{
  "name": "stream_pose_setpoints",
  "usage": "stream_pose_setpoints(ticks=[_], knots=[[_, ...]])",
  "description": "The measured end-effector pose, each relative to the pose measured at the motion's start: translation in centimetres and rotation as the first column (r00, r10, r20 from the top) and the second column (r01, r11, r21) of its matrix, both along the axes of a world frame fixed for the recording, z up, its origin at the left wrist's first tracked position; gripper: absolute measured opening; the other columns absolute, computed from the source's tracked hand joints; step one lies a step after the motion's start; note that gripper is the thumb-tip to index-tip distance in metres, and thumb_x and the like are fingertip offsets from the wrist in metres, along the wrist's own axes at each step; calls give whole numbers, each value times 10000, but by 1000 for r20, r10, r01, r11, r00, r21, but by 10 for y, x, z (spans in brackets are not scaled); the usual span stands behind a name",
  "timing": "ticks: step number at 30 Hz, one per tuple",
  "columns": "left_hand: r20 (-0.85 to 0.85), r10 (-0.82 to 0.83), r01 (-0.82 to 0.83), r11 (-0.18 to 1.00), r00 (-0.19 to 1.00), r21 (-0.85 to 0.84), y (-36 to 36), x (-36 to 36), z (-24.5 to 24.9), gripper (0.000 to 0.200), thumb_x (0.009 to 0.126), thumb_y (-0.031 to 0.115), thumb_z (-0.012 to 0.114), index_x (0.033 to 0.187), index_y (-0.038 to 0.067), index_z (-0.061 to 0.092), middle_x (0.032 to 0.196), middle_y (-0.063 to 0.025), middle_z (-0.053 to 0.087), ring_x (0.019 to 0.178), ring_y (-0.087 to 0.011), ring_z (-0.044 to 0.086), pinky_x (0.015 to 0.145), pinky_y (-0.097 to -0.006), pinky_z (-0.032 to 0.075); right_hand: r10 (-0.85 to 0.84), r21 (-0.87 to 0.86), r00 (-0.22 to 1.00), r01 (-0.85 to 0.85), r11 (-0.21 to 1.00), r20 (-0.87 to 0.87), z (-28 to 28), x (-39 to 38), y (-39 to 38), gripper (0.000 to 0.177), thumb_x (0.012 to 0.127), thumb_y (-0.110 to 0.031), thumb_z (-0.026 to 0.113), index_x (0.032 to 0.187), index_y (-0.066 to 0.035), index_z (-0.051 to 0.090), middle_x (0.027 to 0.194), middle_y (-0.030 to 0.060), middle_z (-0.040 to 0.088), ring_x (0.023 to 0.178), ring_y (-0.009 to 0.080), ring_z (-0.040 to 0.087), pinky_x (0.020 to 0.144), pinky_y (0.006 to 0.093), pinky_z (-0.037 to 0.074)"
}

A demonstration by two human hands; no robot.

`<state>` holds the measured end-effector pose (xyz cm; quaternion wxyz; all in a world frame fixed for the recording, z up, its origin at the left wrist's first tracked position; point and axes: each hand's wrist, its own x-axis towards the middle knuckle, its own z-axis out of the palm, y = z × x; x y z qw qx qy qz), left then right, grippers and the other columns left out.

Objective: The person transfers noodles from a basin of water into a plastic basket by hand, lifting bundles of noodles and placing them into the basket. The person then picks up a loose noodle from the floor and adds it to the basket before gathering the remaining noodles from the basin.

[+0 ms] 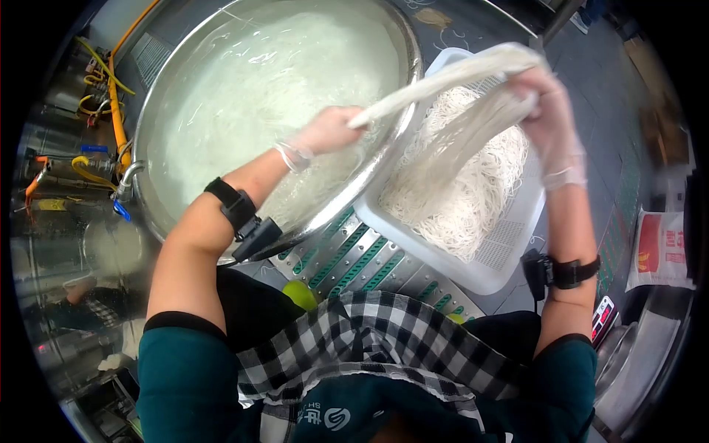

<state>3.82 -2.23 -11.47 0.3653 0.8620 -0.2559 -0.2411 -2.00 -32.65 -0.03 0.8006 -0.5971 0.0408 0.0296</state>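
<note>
We are holding a noodle bundle (443,80) taut in the upper right of the frame, seemingly gathering it above the white basket (506,247). Our left hand (331,131) is gripping one end near the metal tub (332,214); our right hand (548,107) is clutching the bend. The long axis is rising rightward from centre, then folding back down-left. The next move is probably calling for firm grips.

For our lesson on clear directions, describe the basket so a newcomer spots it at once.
Find the big round metal vat of pale liquid. Just to its right in the picture sits the white plastic basket, piled with noodle-like strands. Being oblong and perforated sets it apart from the round, shiny vat.
</note>
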Motion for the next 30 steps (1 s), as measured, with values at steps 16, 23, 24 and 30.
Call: stream_pose_setpoints(ticks=[16, 23, 24, 30], knots=[[-326, -310, 448, 682, 893, 578, 89, -28, -112, 400, 761, 258, 563, 1057, -11, 564, 931, -188, 613, 885, -278, 578, 817, -359, 446, -220, -200, 968, 194, 960, -119, -8, -1, -17, 96, 752, -114, 550, 669, -81, 515, 544, -37, 481, 384, 12, 303, 408, 204, 249], [-486, 4, 131, 961, 874, 243, 31, -8, 65, 366, 739, 161, 592, 1075, 23, 552, 844, -80, 622, 691, -134, 602, 535, -252, 516, -134, -382, 990, 139, 914, 41, 11, -8, -40, 67, 742, -120, 552, 715, -58, 551, 551, -42, 486, 356, 18, 284, 364, 188, 245], [-466, -29, 109, 983, 884, 147, 26, -5, 90, 358, 735, 166, 594, 1060, 20, 560, 829, -69, 625, 660, -122, 603, 500, -246, 512, -182, -375, 980, 199, 905, 81, 23, -11, -39, 73, 744, -124, 552, 719, -56, 553, 551, -44, 484, 351, 16, 277, 356, 186, 242], [-3, -294, 289, 937, 956, 198, -78, -26, 187, 318, 770, 244, 573, 1018, 46, 579, 770, -68, 623, 661, -154, 595, 618, -261, 484, -330, -378, 929, 370, 849, 168, 51, -21, -60, 107, 752, -160, 564, 771, -55, 567, 582, -61, 478, 405, 5, 314, 412, 171, 266]])
